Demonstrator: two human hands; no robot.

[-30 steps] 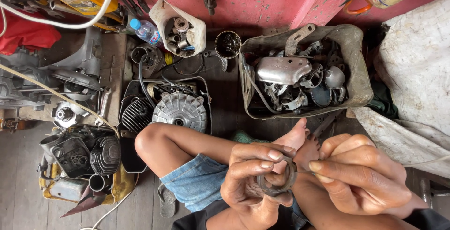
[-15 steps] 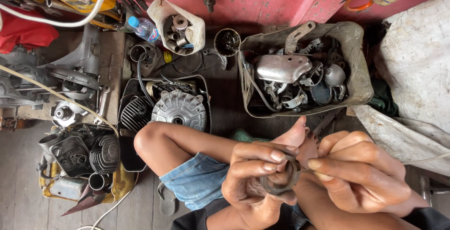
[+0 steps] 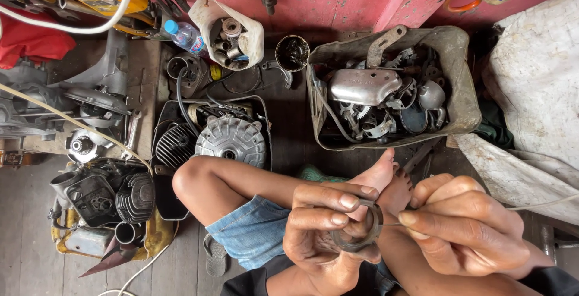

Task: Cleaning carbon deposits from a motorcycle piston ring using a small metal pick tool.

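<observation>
The left hand [image 3: 322, 226] grips a dark metal ring [image 3: 362, 233] just below the bare foot [image 3: 380, 181]. The right hand [image 3: 464, 223] is closed, pinching a thin wire [image 3: 543, 204] at the ring's edge. A tub of metal parts [image 3: 392, 91] sits beyond the foot.

A metal ring [image 3: 362, 231] sat between both hands, the engine [image 3: 231, 139] lay behind the knee [image 3: 192, 181], and the parts tub [image 3: 458, 79] stood to its right.
</observation>
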